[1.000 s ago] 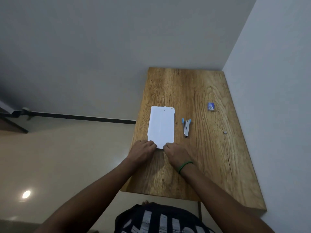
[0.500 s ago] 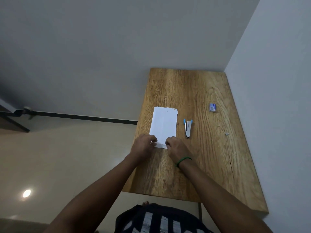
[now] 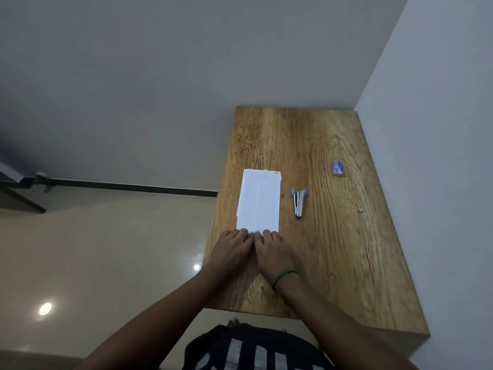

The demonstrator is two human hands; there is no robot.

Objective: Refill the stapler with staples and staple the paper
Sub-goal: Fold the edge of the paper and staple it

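Hands: our left hand (image 3: 231, 248) and right hand (image 3: 272, 251) press straight fingers on the paper (image 3: 258, 201), lower edge.
Untouched: stapler (image 3: 298, 202) mid-frame, staple box (image 3: 337, 168) upper right.
Left: we refill, then staple.

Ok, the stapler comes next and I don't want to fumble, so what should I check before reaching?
1. Paper lies flat on the table: ok.
2. Hands free: not ok; left hand and right hand both rest on the paper's near edge.
3. Stapler beside the paper, to its right, not touching: ok.
4. Staple box in view, farther right: ok.
5. Staples inside the stapler: cannot tell.
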